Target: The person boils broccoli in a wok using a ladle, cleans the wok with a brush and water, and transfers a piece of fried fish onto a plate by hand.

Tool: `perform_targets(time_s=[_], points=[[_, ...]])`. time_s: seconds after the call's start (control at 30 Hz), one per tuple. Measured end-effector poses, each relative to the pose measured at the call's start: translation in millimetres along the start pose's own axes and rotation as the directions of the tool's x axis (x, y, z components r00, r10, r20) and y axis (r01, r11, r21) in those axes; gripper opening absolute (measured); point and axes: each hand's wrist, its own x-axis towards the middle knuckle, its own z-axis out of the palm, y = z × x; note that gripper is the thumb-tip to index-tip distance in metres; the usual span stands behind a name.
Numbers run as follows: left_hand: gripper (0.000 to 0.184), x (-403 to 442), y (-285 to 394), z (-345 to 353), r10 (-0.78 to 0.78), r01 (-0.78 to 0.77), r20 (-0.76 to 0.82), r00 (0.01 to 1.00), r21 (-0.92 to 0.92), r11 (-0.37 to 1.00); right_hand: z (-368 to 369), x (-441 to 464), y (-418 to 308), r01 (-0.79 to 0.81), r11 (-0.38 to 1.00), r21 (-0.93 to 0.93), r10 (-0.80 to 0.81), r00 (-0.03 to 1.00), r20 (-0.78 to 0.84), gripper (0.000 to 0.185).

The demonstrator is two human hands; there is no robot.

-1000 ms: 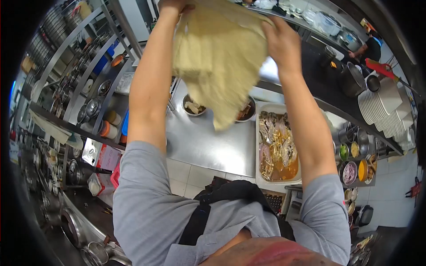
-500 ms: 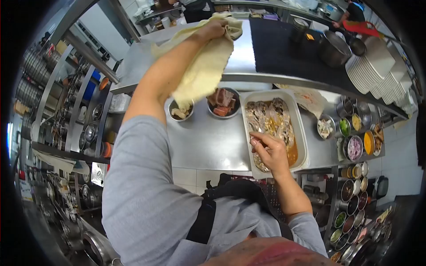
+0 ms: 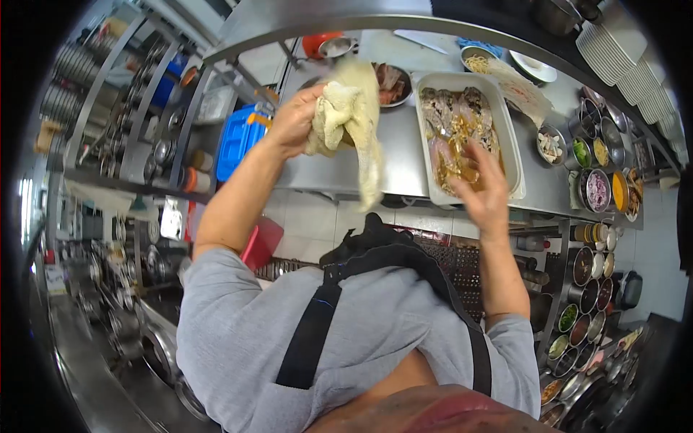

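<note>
My left hand (image 3: 294,121) is closed round a bunched pale yellow cloth (image 3: 339,115), its loose end hanging down over the front of the steel counter. Over the near part of a white tray (image 3: 514,162) is my right hand (image 3: 484,186), fingers apart and nothing held. Several pieces of fish (image 3: 455,119) lie in brownish liquid in that tray. I cannot tell whether my right fingertips touch them. Behind the cloth, partly hidden, stands a metal bowl of reddish meat pieces (image 3: 390,83).
Right of the tray are bowls of chopped onion (image 3: 598,189), green pieces (image 3: 580,153) and white chunks (image 3: 551,144). A steel shelf edge (image 3: 404,18) crosses above the counter, with stacked white plates (image 3: 613,47) at its right. A blue crate (image 3: 237,143) stands at left.
My left hand has brought the cloth down from the upper shelf towards me. My right hand's fingers have spread over the tray. The camera view has tilted down.
</note>
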Motion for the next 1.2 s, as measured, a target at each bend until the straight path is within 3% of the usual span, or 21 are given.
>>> perform_targets(time_s=[0.03, 0.07, 0.13, 0.17, 0.2, 0.27, 0.33, 0.37, 0.4, 0.43, 0.53, 0.63, 0.7, 0.87, 0.93, 0.97, 1.0, 1.03, 1.07, 1.1, 1.2], points=[[0.024, -16.7, -19.5, 4.5, 0.011, -0.011, -0.002, 1.000, -0.217, 0.976, 15.1, -6.0, -13.8, 0.154, 0.988, -0.022, -0.154, 0.988, 0.035, 0.073], [0.031, -30.9, -47.1, 6.9, 0.019, -0.029, -0.045, 0.999, -0.236, 0.971, 31.0, -16.3, -23.0, 0.185, 0.981, 0.054, -0.191, 0.970, 0.149, 0.090], [0.031, -61.0, -81.2, 34.0, 0.062, -0.107, -0.157, 0.986, -0.297, 0.949, 68.8, -54.8, -34.6, 0.077, 0.978, 0.192, -0.140, 0.930, 0.341, 0.099], [0.031, -75.0, -86.7, 46.5, 0.067, -0.118, -0.177, 0.982, -0.294, 0.949, 76.8, -67.2, -50.7, -0.049, 0.965, 0.259, -0.080, 0.881, 0.465, 0.095], [0.031, -87.9, -92.4, 58.2, 0.063, -0.133, -0.236, 0.970, -0.296, 0.946, 86.7, -83.5, -58.2, 0.010, 0.969, 0.247, -0.112, 0.908, 0.403, 0.070], [0.031, -109.0, -97.6, 68.4, 0.051, -0.147, -0.304, 0.951, -0.302, 0.942, 90.0, -101.4, -66.1, -0.154, 0.969, 0.195, 0.038, 0.869, 0.494, 0.040], [0.035, -131.6, -90.9, 70.6, 0.091, -0.181, -0.407, 0.909, -0.189, 0.965, 93.7, -112.3, -52.0, -0.121, 0.984, 0.129, 0.058, 0.911, 0.409, 0.025], [0.037, -138.7, -80.1, 72.6, 0.098, -0.212, -0.450, 0.887, -0.209, 0.955, 92.9, -110.3, -45.2, 0.024, 0.981, 0.191, -0.072, 0.966, 0.250, 0.024], [0.035, -143.9, -76.7, 67.7, 0.129, -0.264, -0.504, 0.854, -0.206, 0.942, 74.5, -102.0, -56.5, -0.145, 0.985, 0.096, 0.103, 0.931, 0.350, 0.025], [0.033, -148.8, -77.0, 57.9, 0.132, -0.284, -0.519, 0.844, -0.225, 0.932, 66.7, -95.5, -58.8, -0.206, 0.978, 0.043, 0.183, 0.932, 0.312, 0.028], [0.028, -152.6, -78.8, 36.7, 0.163, -0.343, -0.587, 0.793, -0.209, 0.916, 53.8, -66.6, -65.1, 0.012, 0.999, 0.048, -0.023, 0.971, 0.238, 0.030], [0.025, -149.3, -70.6, 17.4, 0.267, -0.406, -0.638, 0.722, -0.078, 0.910, 48.9, -32.7, -76.5, -0.044, 0.999, -0.014, 0.046, 0.967, 0.249, 0.027], [0.025, -146.7, -60.9, 10.1, 0.335, -0.429, -0.665, 0.668, 0.024, 0.903, 53.3, -8.9, -78.4, 0.150, 0.988, 0.033, -0.152, 0.983, 0.107, 0.026], [0.026, -120.0, -35.8, -19.5, 0.447, -0.411, -0.668, 0.595, 0.225, 0.883, 70.1, 53.9, -94.5, 0.138, 0.980, 0.143, -0.147, 0.988, 0.055, 0.024], [0.027, -112.7, -18.6, -27.2, 0.568, -0.547, -0.630, 0.530, 0.257, 0.796, 87.5, 75.5, -109.0, 0.193, 0.942, 0.273, -0.202, 0.979, 0.006, 0.024], [0.030, -113.6, -11.6, -35.2, 0.735, -0.443, -0.491, 0.468, 0.589, 0.676, 91.2, 82.4, -120.3, 0.185, 0.956, 0.228, -0.192, 0.981, 0.010, 0.024], [0.033, -120.3, -2.6, -37.0, 0.810, -0.321, -0.265, 0.523, 0.819, 0.475, 93.2, 88.3, -133.2, 0.257, 0.953, 0.158, -0.252, 0.966, -0.048, 0.021], [0.038, -124.5, 0.4, -36.6, 0.683, -0.292, -0.223, 0.696, 0.781, 0.552, 90.8, 97.6, -137.7, 0.306, 0.946, 0.107, -0.300, 0.952, -0.066, 0.018], [0.044, -136.8, 20.2, -24.6, 0.645, -0.212, -0.062, 0.762, 0.917, 0.339, 88.7, 106.6, -140.0, 0.348, 0.936, 0.055, -0.344, 0.936, -0.079, 0.016], [0.044, -139.5, 22.7, -31.9, 0.622, -0.185, 0.036, 0.782, 0.967, 0.176, 85.3, 116.1, -141.2, 0.387, 0.921, 0.040, -0.381, 0.918, -0.105, 0.015], [0.039, -136.7, 35.8, -84.5, 0.492, -0.223, 0.113, 0.863, 0.960, 0.171, 71.5, 136.6, -137.5, 0.375, 0.927, -0.023, -0.375, 0.924, -0.072, 0.014]])
